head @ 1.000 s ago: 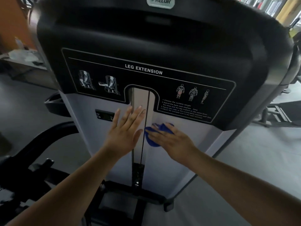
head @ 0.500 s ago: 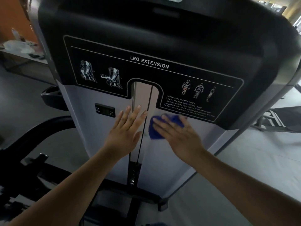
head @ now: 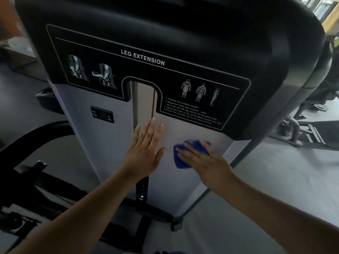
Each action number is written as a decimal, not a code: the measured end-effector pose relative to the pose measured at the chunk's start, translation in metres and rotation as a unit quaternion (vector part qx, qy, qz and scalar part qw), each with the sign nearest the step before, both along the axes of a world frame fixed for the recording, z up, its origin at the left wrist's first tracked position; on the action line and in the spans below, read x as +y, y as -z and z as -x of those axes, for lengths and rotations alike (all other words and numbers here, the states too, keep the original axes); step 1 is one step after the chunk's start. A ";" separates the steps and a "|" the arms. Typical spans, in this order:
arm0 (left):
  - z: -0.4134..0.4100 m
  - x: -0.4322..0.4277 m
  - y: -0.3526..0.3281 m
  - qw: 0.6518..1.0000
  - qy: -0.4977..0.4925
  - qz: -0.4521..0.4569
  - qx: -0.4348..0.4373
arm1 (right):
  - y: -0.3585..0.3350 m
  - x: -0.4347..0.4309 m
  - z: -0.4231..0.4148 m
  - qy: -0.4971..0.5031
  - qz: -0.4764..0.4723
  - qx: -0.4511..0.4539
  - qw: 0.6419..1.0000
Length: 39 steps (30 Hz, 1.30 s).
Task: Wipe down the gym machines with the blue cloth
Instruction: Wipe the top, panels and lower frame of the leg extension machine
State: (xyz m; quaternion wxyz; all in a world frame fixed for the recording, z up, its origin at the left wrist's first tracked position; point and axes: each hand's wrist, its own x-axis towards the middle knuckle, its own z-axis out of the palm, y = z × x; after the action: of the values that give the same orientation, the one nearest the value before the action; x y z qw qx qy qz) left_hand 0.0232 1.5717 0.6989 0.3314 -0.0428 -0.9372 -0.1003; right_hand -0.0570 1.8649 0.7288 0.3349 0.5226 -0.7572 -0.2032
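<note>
In the head view, the left hand (head: 144,153) lies flat with fingers spread on the leg extension machine's grey panel (head: 110,147), likely as a brace. The right hand (head: 207,162) presses the blue cloth (head: 179,161) against the panel under straight fingers. Since half a second ago the cloth has slid down and rightward from the instruction label (head: 192,107).

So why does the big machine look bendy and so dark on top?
Head view: the wide lens curves the edges of the machine; its black hood is dimly lit, while the floor at right is brighter; the small instructions look slightly blurry.
</note>
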 end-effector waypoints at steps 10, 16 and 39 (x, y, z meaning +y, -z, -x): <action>-0.013 0.082 0.016 0.997 -0.031 0.016 -0.063 | -0.003 0.059 0.014 -0.026 -0.003 -0.045 0.999; -0.018 0.104 0.021 0.993 -0.066 0.022 -0.093 | 0.022 0.071 0.020 -0.109 -0.028 -0.061 0.992; 0.037 0.101 0.141 0.992 -0.018 0.026 0.122 | 0.113 0.069 0.039 -0.094 0.200 0.047 0.974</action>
State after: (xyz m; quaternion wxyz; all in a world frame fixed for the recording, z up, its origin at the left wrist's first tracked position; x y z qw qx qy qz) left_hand -0.0142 1.6727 0.5579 0.4435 -0.0467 -0.8928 -0.0641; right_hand -0.0957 1.9342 0.6160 0.4857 0.5038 -0.7132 -0.0399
